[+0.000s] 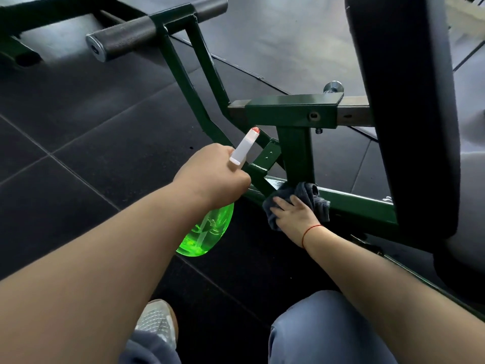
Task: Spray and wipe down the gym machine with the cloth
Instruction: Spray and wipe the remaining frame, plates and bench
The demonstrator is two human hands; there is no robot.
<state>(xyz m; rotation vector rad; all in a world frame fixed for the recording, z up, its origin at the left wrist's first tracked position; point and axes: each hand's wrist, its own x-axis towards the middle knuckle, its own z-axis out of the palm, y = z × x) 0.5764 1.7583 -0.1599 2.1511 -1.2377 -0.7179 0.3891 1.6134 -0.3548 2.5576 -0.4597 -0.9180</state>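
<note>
Cloth (312, 195) on the lower rail (362, 203), wipe in hand; bottle (210, 232) held ready.

The cloth is soft, light and limp, so I'd expect it to bunch and snag on the welds. It's best driven by a flat palm on top, not a pinch. It sits wadded just off centre at 4 o'clock, at the foot of the upright post (298, 156), with no clear long axis. The rail runs 10 to 4 o'clock. The right hand (296, 216) lies on the cloth, fingers spread, pressing it down. The left hand (212, 174) is clenched round the bottle's neck. The bottle is thin plastic, part full, likely slick if wet. Its axis runs base at 7, nozzle (245, 145) at 1 o'clock, aimed at the frame joint. The pad (409, 114) is at 2 o'clock and the grips (123, 43) at 11.
</note>
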